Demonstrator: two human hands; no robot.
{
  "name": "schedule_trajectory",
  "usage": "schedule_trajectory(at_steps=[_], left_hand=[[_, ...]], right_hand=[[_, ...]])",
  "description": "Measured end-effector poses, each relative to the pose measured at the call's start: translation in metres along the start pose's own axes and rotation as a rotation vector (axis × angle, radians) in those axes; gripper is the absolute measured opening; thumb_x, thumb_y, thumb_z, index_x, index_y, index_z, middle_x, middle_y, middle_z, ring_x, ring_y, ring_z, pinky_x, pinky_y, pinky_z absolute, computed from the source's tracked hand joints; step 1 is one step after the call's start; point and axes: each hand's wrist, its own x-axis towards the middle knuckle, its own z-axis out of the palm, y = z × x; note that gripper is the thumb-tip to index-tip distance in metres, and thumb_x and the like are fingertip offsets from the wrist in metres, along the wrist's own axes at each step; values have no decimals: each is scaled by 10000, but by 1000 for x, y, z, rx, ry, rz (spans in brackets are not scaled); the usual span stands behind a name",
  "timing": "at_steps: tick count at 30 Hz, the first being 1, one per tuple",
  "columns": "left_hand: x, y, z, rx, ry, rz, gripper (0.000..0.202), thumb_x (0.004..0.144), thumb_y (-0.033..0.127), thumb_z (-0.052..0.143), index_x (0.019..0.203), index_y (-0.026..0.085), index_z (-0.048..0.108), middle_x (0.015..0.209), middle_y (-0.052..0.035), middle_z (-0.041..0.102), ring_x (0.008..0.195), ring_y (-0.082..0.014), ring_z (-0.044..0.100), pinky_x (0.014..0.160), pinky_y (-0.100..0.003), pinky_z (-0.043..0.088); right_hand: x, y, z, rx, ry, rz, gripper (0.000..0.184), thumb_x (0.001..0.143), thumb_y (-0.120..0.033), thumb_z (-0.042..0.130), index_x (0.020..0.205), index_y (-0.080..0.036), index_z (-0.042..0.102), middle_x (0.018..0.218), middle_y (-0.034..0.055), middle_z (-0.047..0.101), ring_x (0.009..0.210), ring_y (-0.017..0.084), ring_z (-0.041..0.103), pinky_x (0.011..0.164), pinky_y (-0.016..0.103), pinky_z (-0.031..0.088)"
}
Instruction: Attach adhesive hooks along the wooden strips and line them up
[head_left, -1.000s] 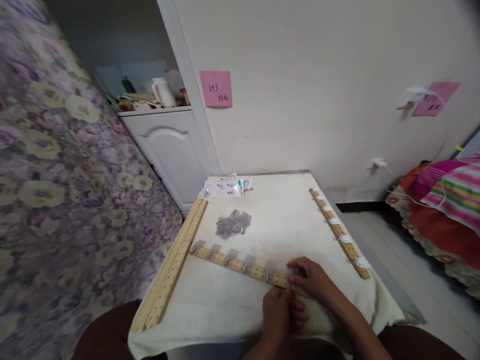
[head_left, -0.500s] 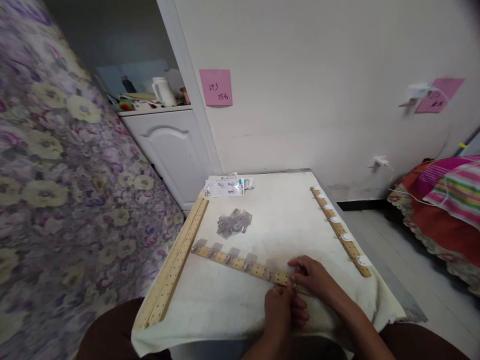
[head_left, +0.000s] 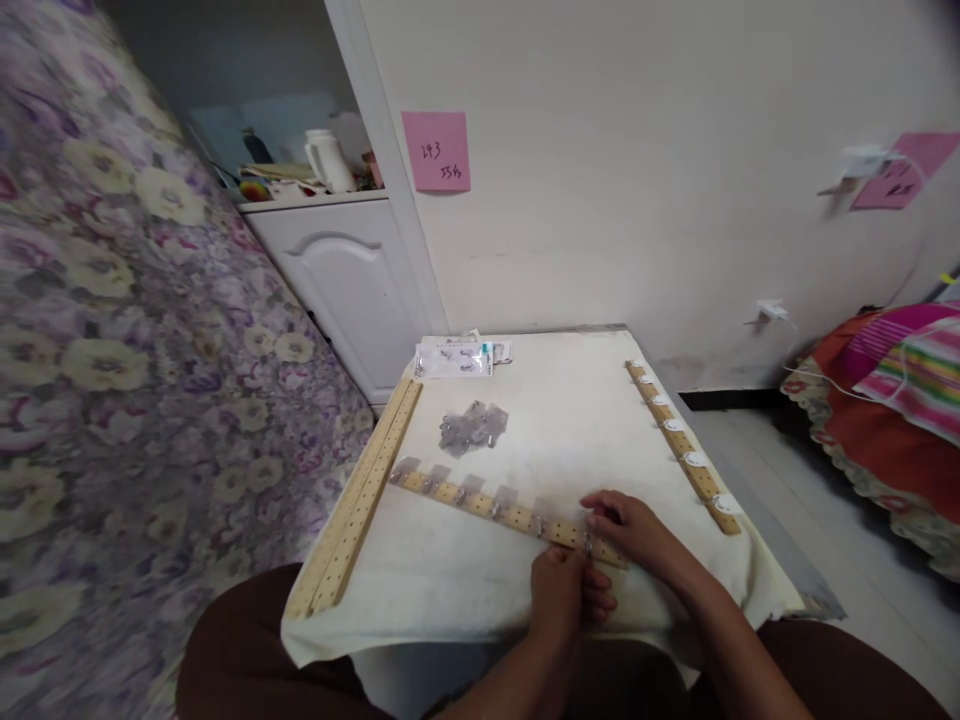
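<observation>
A narrow wooden strip with rows of holes [head_left: 521, 517] lies slanted across the cloth, with several clear-backed metal hooks [head_left: 496, 507] set along it. My left hand [head_left: 559, 592] is curled around the strip's near edge towards its right end. At that end my right hand [head_left: 626, 525] has thumb and forefinger pinched at the last hook [head_left: 588, 543], whose clear backing is partly hidden behind the fingers. Beyond the strip lies a loose pile of clear-backed hooks [head_left: 472, 430].
Two bare perforated strips [head_left: 360, 500] run along the table's left side. On the right, another strip [head_left: 701, 485] carries several white round pieces. Packaged hooks [head_left: 454, 360] lie at the back left of the cloth-covered table [head_left: 442, 610]. A floral curtain [head_left: 172, 400] hangs at left.
The whole view has shifted slightly. My right fingers have lifted a little off the last hook's metal part, which shows more now. My left hand stays at the strip.
</observation>
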Motion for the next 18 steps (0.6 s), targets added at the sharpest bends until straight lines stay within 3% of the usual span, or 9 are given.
schedule_trajectory(at_steps=[7, 18], left_hand=[[1, -1, -1, -11, -5, 6, 130, 778, 264, 467, 706, 159, 491, 523, 1, 613, 370, -118, 551, 378, -223, 367], [3, -2, -2, -19, -4, 2, 150, 772, 306, 499, 730, 163, 483, 519, 3, 614, 363, -122, 552, 374, -222, 364]], right_hand=[[0, -3, 3, 37, -25, 17, 281, 669, -224, 591, 940, -163, 633, 657, -23, 566, 621, 132, 519, 585, 249, 406], [0, -3, 7, 32, -11, 19, 283, 653, -254, 623, 924, -172, 629, 694, -10, 597, 654, 147, 543, 611, 260, 425]])
